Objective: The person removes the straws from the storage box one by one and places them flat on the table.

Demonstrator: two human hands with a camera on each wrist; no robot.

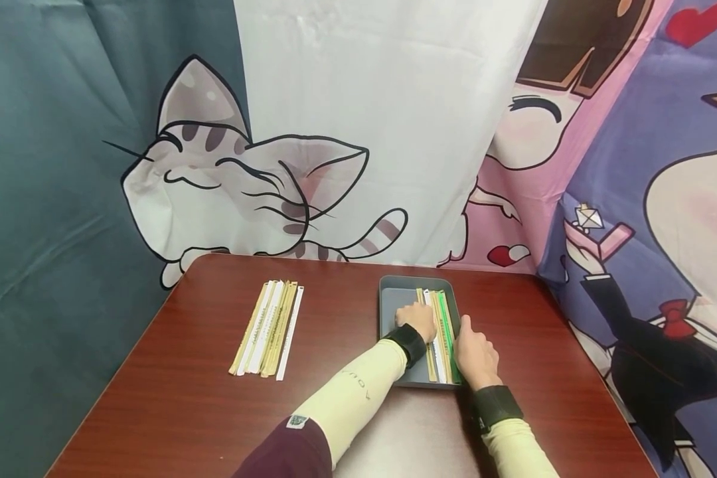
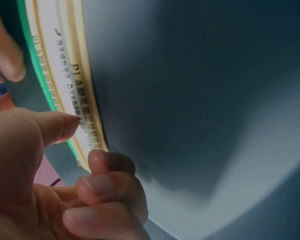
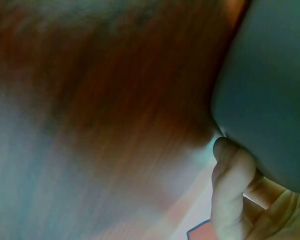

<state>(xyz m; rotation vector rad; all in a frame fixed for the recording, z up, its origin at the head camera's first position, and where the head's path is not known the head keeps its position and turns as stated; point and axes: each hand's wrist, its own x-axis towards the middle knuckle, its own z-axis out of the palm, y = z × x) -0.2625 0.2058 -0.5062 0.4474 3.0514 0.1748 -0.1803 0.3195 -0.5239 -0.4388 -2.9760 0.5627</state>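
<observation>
Several long wrapped drinking straws, cream and white with a green one at the right, lie lengthwise in a grey tray. My left hand is inside the tray with its fingers curled at the straws' left edge. In the left wrist view, the thumb of the left hand touches the printed wrappers, and the straws run between thumb and fingers. Outside the tray's right wall, my right hand holds that side. The right wrist view has the right hand's fingers against the tray's grey outer wall.
On the left of the reddish-brown table lies another bundle of wrapped straws, cream and white. One white straw sits slightly apart at its right side. A printed cloth hangs behind the table's far edge.
</observation>
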